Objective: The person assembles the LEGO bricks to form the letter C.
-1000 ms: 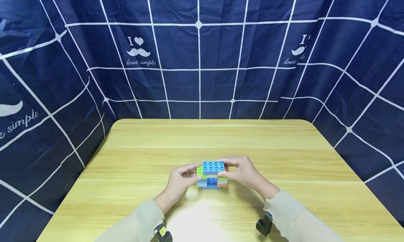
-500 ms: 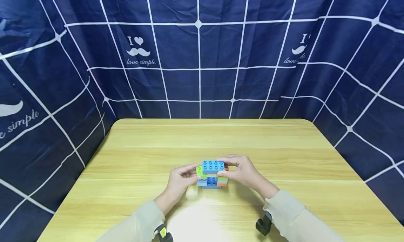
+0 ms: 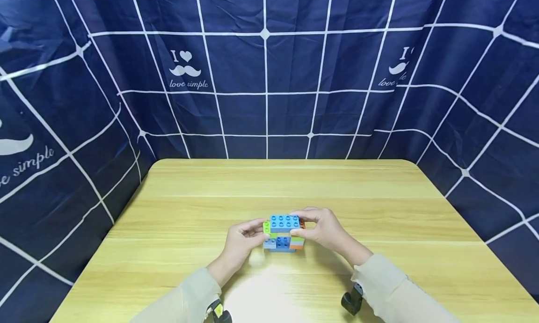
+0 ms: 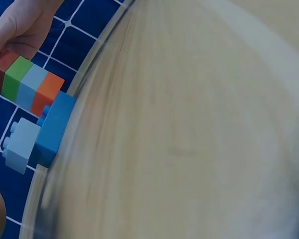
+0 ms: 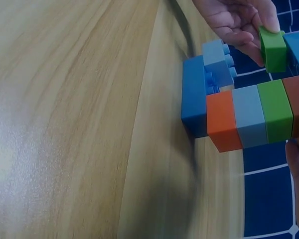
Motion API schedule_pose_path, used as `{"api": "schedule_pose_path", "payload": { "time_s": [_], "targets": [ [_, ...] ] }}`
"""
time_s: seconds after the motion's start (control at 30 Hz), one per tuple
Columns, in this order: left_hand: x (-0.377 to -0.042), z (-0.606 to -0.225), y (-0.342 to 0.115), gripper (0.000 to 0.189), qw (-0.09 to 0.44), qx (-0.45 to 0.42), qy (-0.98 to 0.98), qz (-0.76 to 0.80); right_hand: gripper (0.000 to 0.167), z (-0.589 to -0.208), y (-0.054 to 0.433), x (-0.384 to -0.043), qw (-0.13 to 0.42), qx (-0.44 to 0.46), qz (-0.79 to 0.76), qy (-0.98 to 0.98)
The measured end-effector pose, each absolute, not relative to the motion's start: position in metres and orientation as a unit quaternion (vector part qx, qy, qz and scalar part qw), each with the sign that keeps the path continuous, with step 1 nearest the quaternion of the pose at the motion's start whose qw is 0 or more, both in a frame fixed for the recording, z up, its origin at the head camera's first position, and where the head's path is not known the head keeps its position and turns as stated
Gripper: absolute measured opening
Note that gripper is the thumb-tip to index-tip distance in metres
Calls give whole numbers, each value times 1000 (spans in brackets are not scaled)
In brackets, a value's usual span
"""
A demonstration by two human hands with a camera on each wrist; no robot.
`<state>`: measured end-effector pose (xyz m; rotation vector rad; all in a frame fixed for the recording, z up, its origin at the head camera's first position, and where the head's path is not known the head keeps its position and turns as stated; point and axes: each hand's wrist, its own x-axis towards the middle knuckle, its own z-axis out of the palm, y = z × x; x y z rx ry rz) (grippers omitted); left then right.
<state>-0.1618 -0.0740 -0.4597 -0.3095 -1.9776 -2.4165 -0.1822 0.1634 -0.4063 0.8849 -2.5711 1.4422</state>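
My left hand (image 3: 240, 241) pinches a green brick (image 5: 274, 52) between thumb and fingers. That brick meets the left end of a long blue brick (image 3: 284, 223), whose right end my right hand (image 3: 322, 227) grips, thumb in front and fingers behind. Below stands a blue base brick (image 5: 194, 94) on the table. On its left sits a light blue brick (image 4: 22, 142), with a gap up to the green one. On its right rises a column of orange (image 5: 223, 122), light blue (image 5: 249, 117), green (image 5: 275, 109) and brown (image 5: 296, 104) bricks. Part of the right hand is cut off in its wrist view.
The wooden table (image 3: 189, 196) has a bright glare patch near its front. A dark blue curtain with white lines (image 3: 236, 112) surrounds the back and sides. Black wrist cameras hang at both cuffs, one being the right wrist's camera (image 3: 352, 299).
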Motion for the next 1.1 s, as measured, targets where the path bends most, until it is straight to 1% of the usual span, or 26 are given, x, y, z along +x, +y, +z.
{"api": "schedule_pose_path", "payload": {
  "time_s": [0.3,0.53,0.87,1.1],
  "targets": [
    [-161,-465,-71,43,6,-88,-586,-806,36,-407,163,-182,36,295,472,-830],
    [-162,-463,-74,40,25,-115,-614,-780,36,-407,162,-182,32,291,478,-828],
    [-158,-461,-67,43,17,-78,-565,-821,34,-397,158,-176,17,275,475,-836],
    [-160,-462,-69,43,17,-92,-578,-810,35,-398,159,-178,22,287,473,-833]
  ]
}}
